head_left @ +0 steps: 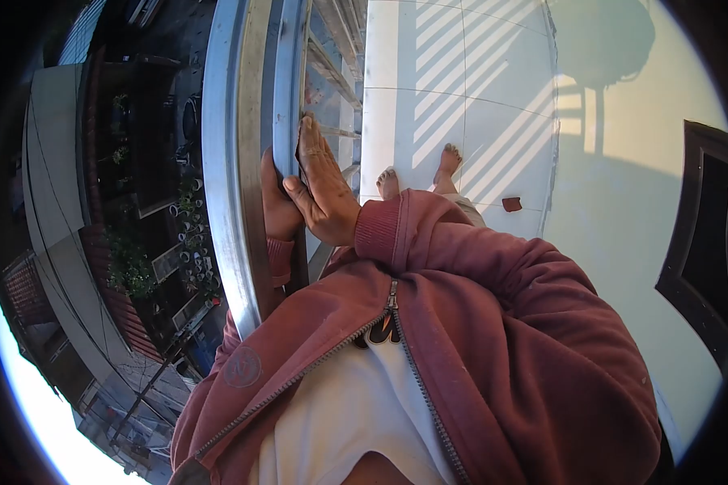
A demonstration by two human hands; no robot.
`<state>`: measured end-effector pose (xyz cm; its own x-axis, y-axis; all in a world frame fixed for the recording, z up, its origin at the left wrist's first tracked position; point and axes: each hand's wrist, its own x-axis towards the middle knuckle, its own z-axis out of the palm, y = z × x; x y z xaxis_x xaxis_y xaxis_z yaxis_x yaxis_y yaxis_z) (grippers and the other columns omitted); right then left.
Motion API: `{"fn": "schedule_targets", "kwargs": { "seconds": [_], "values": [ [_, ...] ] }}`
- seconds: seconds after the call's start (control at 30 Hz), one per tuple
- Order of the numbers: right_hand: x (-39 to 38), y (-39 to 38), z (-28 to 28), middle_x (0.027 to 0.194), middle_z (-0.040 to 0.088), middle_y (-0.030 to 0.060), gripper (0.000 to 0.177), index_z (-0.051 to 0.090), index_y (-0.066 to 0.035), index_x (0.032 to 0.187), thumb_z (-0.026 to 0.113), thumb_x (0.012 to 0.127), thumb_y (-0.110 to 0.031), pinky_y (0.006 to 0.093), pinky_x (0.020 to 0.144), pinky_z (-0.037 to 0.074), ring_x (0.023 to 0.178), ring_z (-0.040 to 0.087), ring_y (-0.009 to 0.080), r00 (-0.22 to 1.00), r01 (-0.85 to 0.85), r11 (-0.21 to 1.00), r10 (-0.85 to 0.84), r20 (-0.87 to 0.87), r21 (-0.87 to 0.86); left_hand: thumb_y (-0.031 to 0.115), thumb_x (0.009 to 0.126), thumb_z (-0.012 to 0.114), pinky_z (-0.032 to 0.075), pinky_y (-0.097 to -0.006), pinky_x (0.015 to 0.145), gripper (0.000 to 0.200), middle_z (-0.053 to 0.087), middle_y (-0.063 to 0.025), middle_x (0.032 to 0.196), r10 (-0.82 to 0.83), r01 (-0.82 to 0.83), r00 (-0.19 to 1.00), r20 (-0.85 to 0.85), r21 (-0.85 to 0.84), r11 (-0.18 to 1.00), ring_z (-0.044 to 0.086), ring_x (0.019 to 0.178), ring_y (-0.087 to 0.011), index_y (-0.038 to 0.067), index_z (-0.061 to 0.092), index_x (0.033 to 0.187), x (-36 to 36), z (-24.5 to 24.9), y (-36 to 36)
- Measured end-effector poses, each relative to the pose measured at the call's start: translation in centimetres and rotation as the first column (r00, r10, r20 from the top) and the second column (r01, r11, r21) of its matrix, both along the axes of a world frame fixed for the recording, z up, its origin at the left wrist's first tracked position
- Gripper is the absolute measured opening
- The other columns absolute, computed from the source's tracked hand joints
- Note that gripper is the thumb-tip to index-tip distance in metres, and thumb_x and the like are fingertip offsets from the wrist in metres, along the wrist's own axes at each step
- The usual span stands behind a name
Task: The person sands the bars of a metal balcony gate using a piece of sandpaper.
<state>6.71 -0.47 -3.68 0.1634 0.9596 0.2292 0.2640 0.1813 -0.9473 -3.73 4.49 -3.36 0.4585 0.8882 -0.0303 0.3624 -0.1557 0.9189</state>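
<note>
My right hand (327, 187) lies flat along the inner side of a narrow metal rail (286, 89), its fingers straight and held together. A thin dark brown edge shows between this hand and the rail; what it belongs to is mostly hidden. On the rail's other side is my left hand (280, 204), reaching through beneath the wide top rail (233, 137). Most of its fingers are hidden behind the metal and the right hand, so its grip cannot be made out.
Tiled floor (388, 121) with striped railing shadows lies under my bare feet (447, 162). A small dark red piece (511, 204) rests on it near a pale wall (615, 210). A dark-framed opening (708, 234) is at right. Beyond the railing, potted plants (192, 234) stand far below.
</note>
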Motion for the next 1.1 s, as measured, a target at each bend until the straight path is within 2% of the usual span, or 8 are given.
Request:
{"fn": "schedule_targets", "kwargs": {
  "seconds": [0.07,0.37,0.5,0.63,0.7,0.9,0.97,1.1],
  "values": [
    [0.5,2.0,-0.3,0.142,0.004,0.0316,0.07,-0.003,0.011,0.135,0.04,0.093,-0.024,0.0445,0.11,0.008,0.134,0.005,0.0416,0.999,0.047,0.999,-0.047,0.002,0.017,0.013,0.082,0.063,0.044,-0.0291,0.085,0.051,0.053,-0.0112,0.116,0.044,-0.01,0.984,0.175,-0.19,0.982,0.054,0.102,-0.0192,0.0,0.037,0.124,0.0,-0.1,-0.4],
    [1.6,3.9,-0.2,0.139,0.002,0.0366,0.073,0.0,0.012,0.135,0.044,0.09,-0.026,0.0478,0.109,0.011,0.131,0.005,0.0486,0.97,0.07,0.991,-0.094,0.223,0.115,0.011,0.061,0.079,0.038,-0.0338,0.094,0.093,0.045,-0.0184,0.124,-0.116,0.115,0.993,0.002,-0.178,0.977,0.046,0.113,-0.0237,-0.002,0.022,0.134,-2.4,1.4,-2.3],
    [0.1,3.3,-0.4,0.138,-0.004,0.0383,0.073,-0.005,0.01,0.135,0.043,0.092,-0.025,0.0496,0.107,0.012,0.131,0.0,0.0497,0.992,0.111,0.983,-0.119,0.048,0.146,0.015,0.052,0.079,0.036,-0.035,0.095,0.099,0.043,-0.0178,0.123,0.008,-0.048,0.948,-0.319,-0.117,0.992,0.044,0.115,-0.0264,-0.003,0.025,0.133,-2.5,1.4,-2.6],
    [0.0,3.0,-0.3,0.138,-0.004,0.039,0.071,-0.005,0.014,0.133,0.04,0.093,-0.025,0.0493,0.107,0.014,0.13,0.002,0.0517,0.988,0.114,0.984,-0.126,0.085,0.138,0.008,0.057,0.071,0.041,-0.0336,0.088,0.08,0.051,-0.0147,0.112,0.581,-0.175,0.772,0.259,-0.792,0.585,0.05,0.104,-0.0227,-0.005,0.034,0.127,-0.5,1.2,-1.6],
    [1.8,6.8,-1.0,0.137,0.001,0.0401,0.072,-0.004,0.013,0.133,0.042,0.093,-0.025,0.0484,0.107,0.014,0.13,0.005,0.0506,0.971,0.202,0.968,-0.218,0.1,0.149,0.013,0.081,0.061,0.038,-0.0342,0.095,0.062,0.047,-0.0141,0.123,-0.123,0.092,0.963,-0.241,-0.139,0.986,0.047,0.113,-0.0224,0.0,0.029,0.132,-3.0,1.9,-2.6],
    [-0.3,0.9,-0.3,0.139,0.007,0.0366,0.074,-0.002,0.011,0.136,0.043,0.092,-0.027,0.0501,0.107,0.014,0.13,0.011,0.0491,0.998,0.053,0.998,-0.055,0.043,0.041,0.006,0.063,0.07,0.039,-0.0317,0.091,0.076,0.051,-0.0135,0.115,0.119,-0.107,0.993,0.013,-0.347,0.932,0.05,0.106,-0.02,-0.001,0.031,0.128,-1.1,1.8,-1.4],
    [1.4,4.3,-0.3,0.139,0.005,0.0362,0.073,-0.001,0.008,0.137,0.041,0.092,-0.03,0.051,0.107,0.011,0.132,0.007,0.0456,0.978,0.137,0.987,-0.148,0.15,0.082,0.013,0.085,0.057,0.038,-0.034,0.095,0.055,0.047,-0.0134,0.124,-0.235,0.173,0.935,-0.264,-0.237,0.956,0.047,0.114,-0.0219,0.0,0.029,0.13,-2.4,3.5,-1.7],
    [-1.5,-1.3,0.6,0.135,0.015,0.0387,0.066,0.01,0.012,0.135,0.037,0.094,-0.033,0.0493,0.107,0.015,0.129,0.014,0.0496,0.998,0.057,0.998,-0.057,0.039,0.003,0.014,0.084,0.058,0.04,-0.0337,0.092,0.056,0.048,-0.0144,0.122,-0.21,0.176,0.938,-0.278,-0.14,0.974,0.049,0.112,-0.0224,-0.001,0.031,0.13,-2.3,3.1,-0.5]
  ]
}}
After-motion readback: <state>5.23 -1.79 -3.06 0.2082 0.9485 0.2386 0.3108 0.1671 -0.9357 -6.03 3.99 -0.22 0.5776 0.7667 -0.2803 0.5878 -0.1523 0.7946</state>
